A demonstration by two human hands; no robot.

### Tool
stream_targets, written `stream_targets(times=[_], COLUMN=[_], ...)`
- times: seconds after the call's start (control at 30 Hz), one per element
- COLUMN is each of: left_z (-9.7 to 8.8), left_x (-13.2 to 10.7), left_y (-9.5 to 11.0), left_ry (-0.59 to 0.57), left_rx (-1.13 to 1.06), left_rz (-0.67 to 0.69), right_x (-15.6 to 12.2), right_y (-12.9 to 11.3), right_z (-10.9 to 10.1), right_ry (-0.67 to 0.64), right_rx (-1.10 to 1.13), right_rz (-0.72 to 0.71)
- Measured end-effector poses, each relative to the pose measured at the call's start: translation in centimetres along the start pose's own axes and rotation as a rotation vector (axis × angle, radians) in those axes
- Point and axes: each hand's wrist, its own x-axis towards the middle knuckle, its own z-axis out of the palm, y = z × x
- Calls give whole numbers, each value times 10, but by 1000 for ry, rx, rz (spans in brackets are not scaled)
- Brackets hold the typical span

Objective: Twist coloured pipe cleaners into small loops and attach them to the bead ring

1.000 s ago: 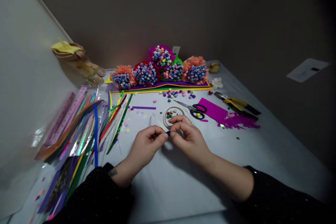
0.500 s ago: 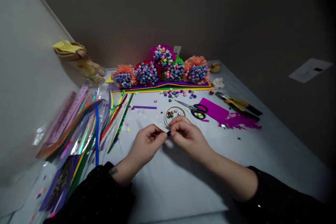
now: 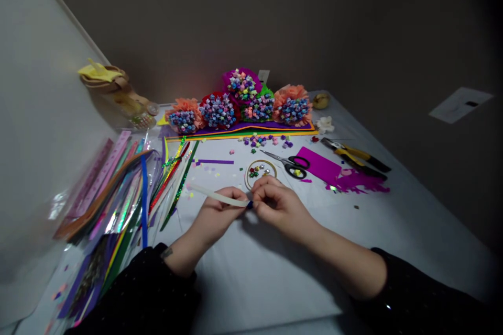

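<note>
"What's at the far left?"

"Paper strips [image 3: 112, 183] bunched in clear plastic on the white worktop [image 3: 271, 282]. The pink ones carry small marks, too blurred to read. A blue strip [image 3: 143, 199] lies over the bunch's right side."

"And the hands?"

"The left hand [image 3: 216, 217] comes next, thumb and fingers pinching a pale strip [image 3: 220, 197] near its dark blue end. That end sits between both hands, above the worktop, and the right hand [image 3: 281, 204] pinches it from the other side."

"Anything different from half a second ago?"

"The pale strip. Then only a short piece showed above the left hand; now a long length runs across that hand and sticks out past it to the left."

"And beyond?"

"A ring [image 3: 261, 161] encircling small stars [image 3: 255, 171], then scissors [image 3: 288, 161] with black handles touching a magenta sheet [image 3: 318, 164], and yellow-and-black pliers [image 3: 356, 157]. Far right, a white wall plate [image 3: 451, 109]; any writing there is too small to read."
</note>
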Motion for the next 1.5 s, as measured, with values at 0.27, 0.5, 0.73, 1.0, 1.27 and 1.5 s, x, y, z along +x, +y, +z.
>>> stream_targets(times=[0.27, 0.5, 0.73, 1.0, 1.27, 1.5], left_z=[-1, -2, -3, -3, -5, -5], left_x=[1, 1, 1, -1, -2, -3], left_y=[2, 4, -1, -3, -2, -3], left_ry=[-23, -40, 14, 79, 58, 108], left_rx=[147, 255, 469, 528, 445, 448], left_rz=[42, 73, 188, 243, 412, 478], right_x=[0, 1, 3, 5, 5, 4], right_y=[0, 1, 6, 8, 5, 5], right_z=[0, 1, -2, -1, -5, -3], right_ry=[1, -16, -64, -107, -140, -162], right_rx=[-31, -58, -67, -52, 14, 30], right_rz=[-20, -36, 0, 57, 57, 89])
